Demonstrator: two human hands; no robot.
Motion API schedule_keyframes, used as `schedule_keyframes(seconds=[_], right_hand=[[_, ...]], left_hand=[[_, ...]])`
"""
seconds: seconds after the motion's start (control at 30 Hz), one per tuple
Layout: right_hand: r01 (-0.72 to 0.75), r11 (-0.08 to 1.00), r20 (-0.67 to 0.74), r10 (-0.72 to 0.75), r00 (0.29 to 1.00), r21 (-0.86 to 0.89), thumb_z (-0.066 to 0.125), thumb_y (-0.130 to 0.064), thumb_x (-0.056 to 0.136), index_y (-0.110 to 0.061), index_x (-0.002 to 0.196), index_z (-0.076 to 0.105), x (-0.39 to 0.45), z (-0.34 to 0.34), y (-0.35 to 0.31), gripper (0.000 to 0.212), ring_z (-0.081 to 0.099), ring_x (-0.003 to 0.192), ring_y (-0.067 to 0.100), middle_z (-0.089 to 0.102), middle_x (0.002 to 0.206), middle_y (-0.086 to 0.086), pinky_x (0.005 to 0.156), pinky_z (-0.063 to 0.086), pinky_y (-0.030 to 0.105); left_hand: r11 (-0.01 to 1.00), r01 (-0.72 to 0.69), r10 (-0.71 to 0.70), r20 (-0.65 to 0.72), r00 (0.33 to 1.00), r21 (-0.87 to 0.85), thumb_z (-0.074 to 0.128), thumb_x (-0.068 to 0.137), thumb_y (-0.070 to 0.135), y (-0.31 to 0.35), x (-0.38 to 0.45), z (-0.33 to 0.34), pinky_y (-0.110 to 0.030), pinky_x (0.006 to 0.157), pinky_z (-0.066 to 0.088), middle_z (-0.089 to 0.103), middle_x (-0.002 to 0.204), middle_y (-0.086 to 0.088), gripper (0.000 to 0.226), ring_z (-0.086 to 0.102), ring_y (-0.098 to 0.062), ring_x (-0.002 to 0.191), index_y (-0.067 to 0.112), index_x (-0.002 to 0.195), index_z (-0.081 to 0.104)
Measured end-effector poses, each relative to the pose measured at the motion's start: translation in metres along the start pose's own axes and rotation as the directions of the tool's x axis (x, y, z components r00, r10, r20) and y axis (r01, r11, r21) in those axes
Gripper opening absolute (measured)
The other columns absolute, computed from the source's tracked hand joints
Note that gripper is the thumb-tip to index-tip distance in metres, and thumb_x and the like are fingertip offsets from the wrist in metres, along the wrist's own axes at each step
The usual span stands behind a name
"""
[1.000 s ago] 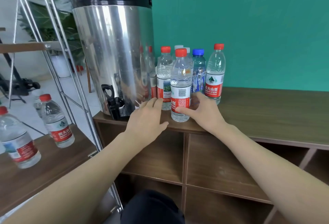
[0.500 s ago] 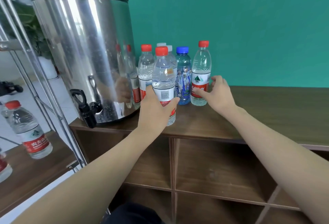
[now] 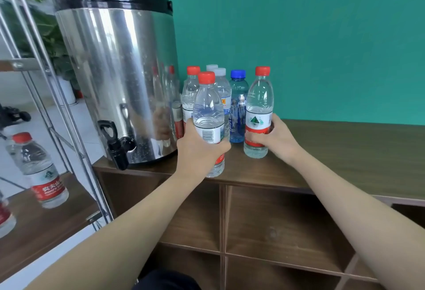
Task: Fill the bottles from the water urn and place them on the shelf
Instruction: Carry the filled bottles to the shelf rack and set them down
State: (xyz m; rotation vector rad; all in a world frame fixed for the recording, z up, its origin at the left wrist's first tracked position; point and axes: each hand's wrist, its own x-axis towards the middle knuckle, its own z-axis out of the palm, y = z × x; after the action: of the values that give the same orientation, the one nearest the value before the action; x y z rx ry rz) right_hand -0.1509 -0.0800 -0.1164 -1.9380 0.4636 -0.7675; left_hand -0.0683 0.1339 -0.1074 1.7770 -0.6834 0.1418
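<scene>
Two hands each grip a red-capped bottle: the left hand (image 3: 199, 149) wraps the front bottle (image 3: 208, 114), the right hand (image 3: 277, 136) clasps the right bottle (image 3: 258, 114), both on the cabinet top (image 3: 345, 149). Picking up seems underway; next comes uncapping one and carrying it left to the urn's spout (image 3: 117, 145). Both look clear, nearly empty.

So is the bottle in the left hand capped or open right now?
Capped. The front bottle held by the left hand has its red cap seated on the neck, and it stands upright on the cabinet top.
</scene>
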Motion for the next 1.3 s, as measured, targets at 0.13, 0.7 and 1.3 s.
schedule_keyframes(seconds=[0.13,0.7,1.3], right_hand=[[0.030,0.986,0.052,-0.039,0.998,0.162,0.089,-0.017,0.076,-0.021,0.124,0.062,-0.034,0.016,-0.024,0.056,0.072,0.097,0.006,0.075,0.111,-0.006,0.082,0.058,0.022],[-0.003,0.935,0.349,-0.130,0.928,0.355,0.087,-0.013,0.077,-0.032,0.109,0.060,-0.165,0.216,-0.102,0.046,0.071,0.089,0.001,0.074,0.094,-0.019,0.070,0.056,0.015],[-0.044,0.936,0.649,-0.208,0.732,0.350,0.092,-0.021,0.070,-0.031,0.122,0.064,-0.176,0.470,-0.136,0.060,0.068,0.109,0.005,0.073,0.114,-0.014,0.097,0.053,0.034]], left_hand=[[0.999,-0.007,0.008,0.012,1.000,-0.038,0.093,0.069,0.038,0.001,-0.017,-0.018,-0.014,0.081,0.051,0.068,0.100,0.026,0.068,0.064,0.011,0.094,0.033,0.126,0.056],[0.982,0.190,-0.187,-0.291,0.938,-0.016,0.087,0.064,0.025,-0.098,-0.129,-0.218,-0.037,0.090,0.059,0.074,0.105,0.013,0.064,0.071,-0.006,0.097,0.032,0.121,0.058],[0.937,0.345,-0.288,-0.682,0.672,-0.056,0.096,0.068,0.022,-0.201,-0.147,-0.389,-0.043,0.099,0.058,0.071,0.109,0.015,0.069,0.070,-0.007,0.101,0.026,0.125,0.058]])
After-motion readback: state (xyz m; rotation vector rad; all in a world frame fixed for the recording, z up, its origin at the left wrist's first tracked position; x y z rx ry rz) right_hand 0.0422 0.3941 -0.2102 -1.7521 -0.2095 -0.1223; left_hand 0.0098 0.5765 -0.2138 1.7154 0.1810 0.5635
